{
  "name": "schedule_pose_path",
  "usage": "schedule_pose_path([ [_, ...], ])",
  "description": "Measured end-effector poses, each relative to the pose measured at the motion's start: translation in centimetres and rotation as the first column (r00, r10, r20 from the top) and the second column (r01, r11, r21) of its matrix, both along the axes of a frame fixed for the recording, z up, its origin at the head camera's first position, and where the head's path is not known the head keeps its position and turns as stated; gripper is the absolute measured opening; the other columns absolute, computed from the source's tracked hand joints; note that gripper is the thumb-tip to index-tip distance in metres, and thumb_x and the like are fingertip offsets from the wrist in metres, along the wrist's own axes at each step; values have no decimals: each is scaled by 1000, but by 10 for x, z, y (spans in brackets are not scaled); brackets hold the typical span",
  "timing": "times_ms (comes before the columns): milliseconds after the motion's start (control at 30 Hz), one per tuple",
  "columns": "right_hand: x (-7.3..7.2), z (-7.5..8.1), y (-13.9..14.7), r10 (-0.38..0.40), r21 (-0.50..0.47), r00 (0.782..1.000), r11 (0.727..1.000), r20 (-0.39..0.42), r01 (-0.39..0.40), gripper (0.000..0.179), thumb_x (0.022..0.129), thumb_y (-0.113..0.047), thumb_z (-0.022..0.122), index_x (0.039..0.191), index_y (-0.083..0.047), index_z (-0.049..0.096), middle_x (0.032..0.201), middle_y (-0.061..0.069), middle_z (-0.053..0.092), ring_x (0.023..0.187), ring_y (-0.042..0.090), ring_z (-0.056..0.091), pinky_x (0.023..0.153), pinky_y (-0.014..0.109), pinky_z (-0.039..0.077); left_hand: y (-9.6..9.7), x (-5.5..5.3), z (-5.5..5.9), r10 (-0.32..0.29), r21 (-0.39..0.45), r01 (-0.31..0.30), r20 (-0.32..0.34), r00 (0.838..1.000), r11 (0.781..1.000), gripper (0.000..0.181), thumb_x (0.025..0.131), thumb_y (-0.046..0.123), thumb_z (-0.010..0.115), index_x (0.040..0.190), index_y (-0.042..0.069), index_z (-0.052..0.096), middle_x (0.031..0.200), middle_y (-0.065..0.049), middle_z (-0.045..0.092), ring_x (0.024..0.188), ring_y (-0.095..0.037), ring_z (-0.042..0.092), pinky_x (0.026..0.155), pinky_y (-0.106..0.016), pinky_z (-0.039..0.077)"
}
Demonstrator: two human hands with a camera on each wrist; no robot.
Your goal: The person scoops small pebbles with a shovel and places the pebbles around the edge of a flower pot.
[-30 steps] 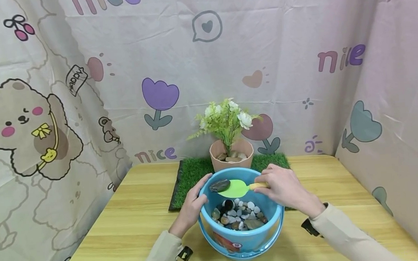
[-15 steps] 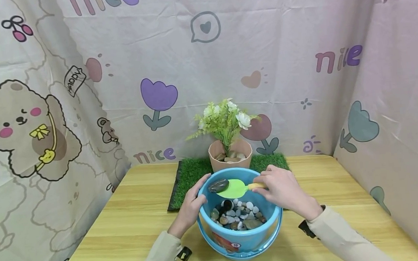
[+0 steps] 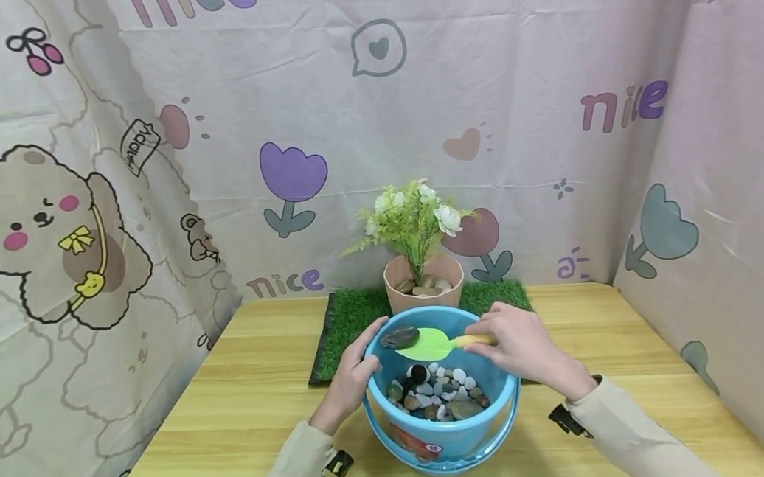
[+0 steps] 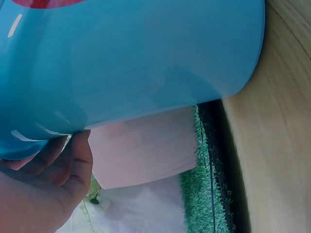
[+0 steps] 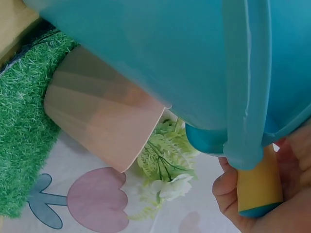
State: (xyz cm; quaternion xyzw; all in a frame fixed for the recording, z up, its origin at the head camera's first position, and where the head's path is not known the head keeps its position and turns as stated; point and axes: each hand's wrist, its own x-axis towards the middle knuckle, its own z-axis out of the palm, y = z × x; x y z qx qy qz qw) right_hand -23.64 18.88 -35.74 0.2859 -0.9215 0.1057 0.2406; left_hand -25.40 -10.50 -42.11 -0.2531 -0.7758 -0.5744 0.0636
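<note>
A blue bucket (image 3: 444,435) stands on the table, with several pebbles (image 3: 442,389) at its bottom. My left hand (image 3: 348,380) grips its left rim, thumb inside; in the left wrist view the fingertips (image 4: 80,145) press the outer wall. Over the bucket's opening, my right hand (image 3: 518,341) holds a small toy shovel (image 3: 432,346) by its yellow handle. The lime-green blade points left and bears a large dark stone (image 3: 400,338). In the right wrist view, fingers and thumb wrap the yellow handle (image 5: 260,187) beside the bucket's rim.
Behind the bucket, a pink flowerpot (image 3: 424,302) with white flowers (image 3: 447,219) and stones stands on a green turf mat (image 3: 354,318). The bucket's handle (image 3: 490,449) hangs down at the front. Printed cloth (image 3: 518,96) encloses the wooden table (image 3: 233,397).
The dark stone has shifted very slightly on the shovel blade. Both hands keep their holds, and the bucket stays where it was.
</note>
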Motion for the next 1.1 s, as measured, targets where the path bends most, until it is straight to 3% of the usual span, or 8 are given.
schedule_pose_path([
  [367, 3, 4, 9, -9, -26, 1000, 1000, 29, 10, 20, 79, -38, 78, 95, -25, 80, 84, -13, 71, 71, 3, 44, 56, 18, 34, 1, 0, 1, 14, 0, -14, -9, 1000, 1000, 71, 82, 3, 40, 152, 19, 39, 146, -6, 50, 115, -28, 57, 84, -39, 47],
  [633, 3, 11, 14, -6, -29, 995, 1000, 98, 9, 19, 79, -36, 78, 94, -24, 80, 85, -12, 72, 70, 3, 42, 53, 20, 32, 1, 0, -2, 28, -9, -28, -13, 1000, 1000, 71, 82, 4, 40, 152, 17, 38, 144, -9, 52, 119, -32, 59, 87, -40, 51],
  [867, -2, 23, 15, -15, -19, 998, 1000, 57, 16, 20, 79, -31, 79, 96, -20, 80, 86, -8, 73, 71, 6, 48, 54, 21, 35, 2, 1, -1, 33, -3, -33, -5, 999, 999, 72, 81, 5, 40, 152, 17, 39, 146, -8, 50, 121, -32, 58, 88, -44, 50],
  [1100, -11, 35, 17, -40, -47, 992, 998, 118, 46, 19, 83, -32, 76, 96, -19, 79, 76, -9, 68, 60, 6, 47, 49, 23, 35, 2, 2, 0, 35, -5, -35, 9, 999, 999, 72, 80, 6, 41, 150, 20, 41, 148, -8, 48, 125, -32, 56, 92, -51, 51],
])
